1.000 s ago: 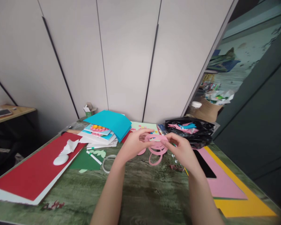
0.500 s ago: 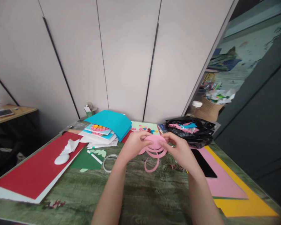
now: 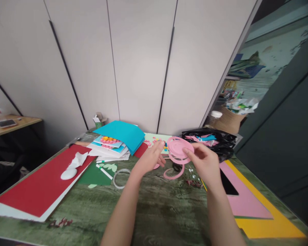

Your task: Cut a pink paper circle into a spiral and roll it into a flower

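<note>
Pinched between the thumb and fingers of my right hand point(image 3: 204, 160) is a pink paper spiral point(image 3: 179, 147), its outer coil hanging down in a loop above the table. My left hand point(image 3: 151, 158) is off the spiral, to its left, with the fingers apart and nothing in them. Partly hidden by my left fingers, a small pink paper piece point(image 3: 156, 166) lies on the table. Behind the hands is a pale green sheet point(image 3: 150, 136) carrying small coloured dots. Something black, seemingly scissor handles point(image 3: 178, 167), shows through the hanging coil.
Left are red card point(image 3: 36, 184), a white oval object point(image 3: 68, 174), green paper point(image 3: 92, 174) with a marker point(image 3: 104, 172), a tape roll point(image 3: 118, 181) and blue card point(image 3: 120, 133). Right are a black bag point(image 3: 224, 143) of scraps, a dark tablet-like slab point(image 3: 228, 184), pink and yellow sheets point(image 3: 272, 227).
My left hand has let go of the pink spiral and opened. The right hand has moved slightly right with the spiral, whose coils now face me more.
</note>
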Demonstrator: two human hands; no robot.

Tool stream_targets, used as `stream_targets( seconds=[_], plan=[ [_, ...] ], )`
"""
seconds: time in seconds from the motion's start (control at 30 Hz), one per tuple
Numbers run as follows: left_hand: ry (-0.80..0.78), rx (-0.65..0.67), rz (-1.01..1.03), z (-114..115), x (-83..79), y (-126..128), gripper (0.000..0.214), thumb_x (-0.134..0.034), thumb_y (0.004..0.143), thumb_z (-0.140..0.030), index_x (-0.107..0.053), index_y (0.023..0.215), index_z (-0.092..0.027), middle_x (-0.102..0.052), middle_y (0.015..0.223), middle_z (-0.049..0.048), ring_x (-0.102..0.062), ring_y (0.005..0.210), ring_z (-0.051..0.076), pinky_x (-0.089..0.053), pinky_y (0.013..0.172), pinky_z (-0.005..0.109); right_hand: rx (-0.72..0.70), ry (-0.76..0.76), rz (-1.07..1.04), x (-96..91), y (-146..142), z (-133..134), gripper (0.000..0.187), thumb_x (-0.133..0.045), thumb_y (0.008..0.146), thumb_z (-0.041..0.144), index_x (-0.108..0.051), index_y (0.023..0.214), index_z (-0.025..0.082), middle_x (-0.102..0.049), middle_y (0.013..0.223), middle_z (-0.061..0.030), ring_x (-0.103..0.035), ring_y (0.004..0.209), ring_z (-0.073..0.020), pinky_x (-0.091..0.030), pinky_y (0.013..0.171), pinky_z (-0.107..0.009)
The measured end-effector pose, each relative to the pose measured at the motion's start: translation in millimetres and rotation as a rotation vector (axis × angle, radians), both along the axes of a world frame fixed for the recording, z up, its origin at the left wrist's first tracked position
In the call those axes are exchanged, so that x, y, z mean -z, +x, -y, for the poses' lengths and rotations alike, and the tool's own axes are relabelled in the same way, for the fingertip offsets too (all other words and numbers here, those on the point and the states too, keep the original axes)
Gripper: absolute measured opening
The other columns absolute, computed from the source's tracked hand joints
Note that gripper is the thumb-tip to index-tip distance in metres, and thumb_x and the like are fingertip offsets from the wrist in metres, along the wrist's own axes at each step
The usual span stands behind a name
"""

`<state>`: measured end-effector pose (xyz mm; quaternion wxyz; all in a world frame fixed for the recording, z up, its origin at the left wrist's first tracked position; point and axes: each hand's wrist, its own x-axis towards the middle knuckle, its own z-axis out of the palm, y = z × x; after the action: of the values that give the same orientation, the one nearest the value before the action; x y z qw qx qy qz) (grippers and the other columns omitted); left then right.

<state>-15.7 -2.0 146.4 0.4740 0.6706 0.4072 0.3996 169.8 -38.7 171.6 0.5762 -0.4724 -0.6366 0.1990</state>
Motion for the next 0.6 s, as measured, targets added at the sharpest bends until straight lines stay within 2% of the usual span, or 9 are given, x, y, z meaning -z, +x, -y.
stream_targets(
  seconds=[0.1, 0.17, 0.3, 0.43, 0.6],
  plan=[
    [-0.238, 0.228, 0.138, -5.3, 2.1, 6.3, 0.072, -0.023, 0.081, -0.068, -0.056, 0.114, -0.013, -0.069, 0.072, 0.0105, -0.066, 0.058, 0.019, -0.05, 0.06, 0.029, -0.005, 0.012, 0.011, -1.0, -1.2, 3.4, 0.013, -0.063, 0.076, 0.031, -0.064, 0.078, 0.019, -0.064, 0.077, -0.0015, -0.055, 0.071, -0.0153, -0.044, 0.066, -0.026],
    [-0.268, 0.273, 0.28, -6.3, -1.2, 9.5, 0.073, -0.025, 0.08, -0.069, -0.054, 0.116, -0.013, -0.069, 0.076, 0.0121, -0.067, 0.062, 0.019, -0.051, 0.063, 0.029, -0.012, 0.006, 0.022, -1.0, -0.4, 4.7, 0.012, -0.063, 0.076, 0.031, -0.064, 0.079, 0.019, -0.063, 0.077, -0.0012, -0.054, 0.07, -0.015, -0.043, 0.066, -0.026],
    [-0.219, 0.227, 0.473, -3.3, -9.4, 9.2, 0.062, -0.037, 0.083, -0.061, -0.047, 0.125, -0.017, -0.069, 0.086, 0.0117, -0.067, 0.075, 0.02, -0.051, 0.072, 0.034, -0.018, -0.003, 0.032, -0.7, 2.3, 4.0, 0.013, -0.064, 0.075, 0.031, -0.063, 0.077, 0.018, -0.062, 0.074, -0.0003, -0.054, 0.069, -0.0145, -0.043, 0.065, -0.025],
    [-0.145, 0.153, 0.51, 1.8, -14.7, 5.4, 0.054, -0.049, 0.083, -0.049, -0.045, 0.126, -0.017, -0.067, 0.093, 0.0106, -0.066, 0.079, 0.019, -0.05, 0.079, 0.038, -0.015, -0.029, 0.038, 0.8, 3.5, 0.1, 0.014, -0.064, 0.075, 0.032, -0.063, 0.078, 0.018, -0.063, 0.075, -0.0005, -0.054, 0.07, -0.0148, -0.043, 0.066, -0.025],
    [-0.07, 0.116, 0.554, 5.2, -19.4, 4.4, 0.05, -0.06, 0.079, -0.037, -0.048, 0.123, -0.018, -0.066, 0.083, 0.0049, -0.064, 0.079, 0.018, -0.051, 0.08, 0.037, -0.016, -0.043, 0.013, 2.7, 3.4, -2.9, 0.015, -0.064, 0.075, 0.033, -0.062, 0.078, 0.019, -0.062, 0.075, -0.0004, -0.055, 0.07, -0.015, -0.043, 0.066, -0.025]
  ],
)
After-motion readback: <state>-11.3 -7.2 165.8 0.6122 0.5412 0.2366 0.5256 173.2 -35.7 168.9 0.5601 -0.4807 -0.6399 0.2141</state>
